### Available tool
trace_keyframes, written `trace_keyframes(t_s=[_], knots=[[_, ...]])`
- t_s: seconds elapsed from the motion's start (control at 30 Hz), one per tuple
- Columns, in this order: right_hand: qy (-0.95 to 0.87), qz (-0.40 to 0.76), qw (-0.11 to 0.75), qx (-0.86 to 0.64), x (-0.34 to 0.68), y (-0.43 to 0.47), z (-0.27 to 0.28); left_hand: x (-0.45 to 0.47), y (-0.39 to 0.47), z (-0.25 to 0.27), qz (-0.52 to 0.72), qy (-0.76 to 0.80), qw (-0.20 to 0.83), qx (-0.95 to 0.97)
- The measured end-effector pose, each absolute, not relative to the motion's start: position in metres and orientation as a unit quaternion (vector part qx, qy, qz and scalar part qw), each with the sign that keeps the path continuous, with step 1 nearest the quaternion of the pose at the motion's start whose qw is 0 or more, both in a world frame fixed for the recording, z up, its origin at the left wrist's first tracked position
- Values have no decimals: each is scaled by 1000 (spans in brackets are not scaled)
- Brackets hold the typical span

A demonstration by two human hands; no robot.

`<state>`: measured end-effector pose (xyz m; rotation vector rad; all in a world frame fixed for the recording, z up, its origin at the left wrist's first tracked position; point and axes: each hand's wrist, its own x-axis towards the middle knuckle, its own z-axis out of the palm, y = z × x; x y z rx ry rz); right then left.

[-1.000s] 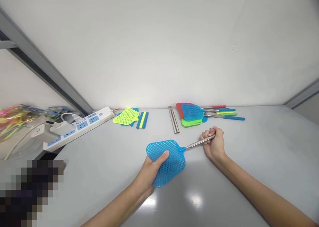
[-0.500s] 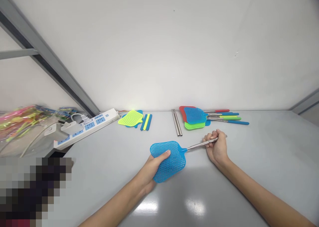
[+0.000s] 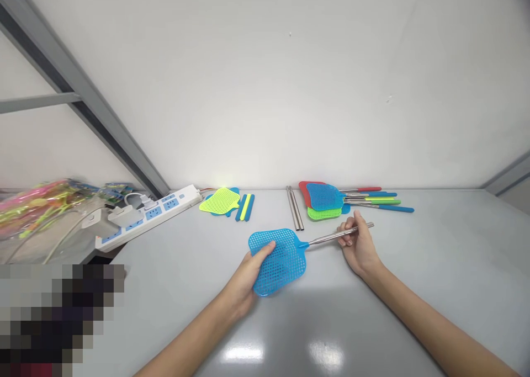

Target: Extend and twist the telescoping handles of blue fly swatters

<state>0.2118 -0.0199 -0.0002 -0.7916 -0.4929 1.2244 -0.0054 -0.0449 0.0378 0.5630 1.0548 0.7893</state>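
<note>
A blue fly swatter (image 3: 285,264) with a perforated head is held above the table. My left hand (image 3: 246,280) grips its head, thumb on top and the other fingers hidden underneath. On its metal rod, my right hand (image 3: 359,247) is closed near the bare far end, which pokes out past the fingers; no coloured grip shows there. Behind lie two metal rods (image 3: 295,208), side by side. To their right is a pile of swatters with a blue head (image 3: 325,196) on top, over red and green ones, their coloured handles (image 3: 393,208) pointing right.
Yellow and blue swatter heads (image 3: 221,201) lie at the back left, beside blue and yellow grip sleeves (image 3: 245,207). A white power strip (image 3: 151,217) with plugged-in adapters runs along the left, near plastic-bagged items (image 3: 37,206). A pale wall (image 3: 290,90) stands behind the table.
The blue swatter and both hands sit slightly higher in the picture and a little to the left. My right fingers have shifted slightly on the rod. The background has dropped a little in view.
</note>
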Motion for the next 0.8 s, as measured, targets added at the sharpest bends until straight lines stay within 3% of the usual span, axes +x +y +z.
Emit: trace_keyframes(t_s=[0.3, 0.43, 0.6, 0.8], knots=[[-235, 577, 685, -377, 209, -22, 0, -11, -34, 27, 425, 488, 687, 331], [-222, 569, 695, -379, 212, -19, -2, -27, -16, 19, 474, 526, 480, 518], [-234, 574, 686, -380, 212, -18, -4, -51, 4, 12, 355, 555, 134, 740], [-247, 569, 676, -398, 209, -20, -4, -61, 15, -6, 218, 569, -18, 793]])
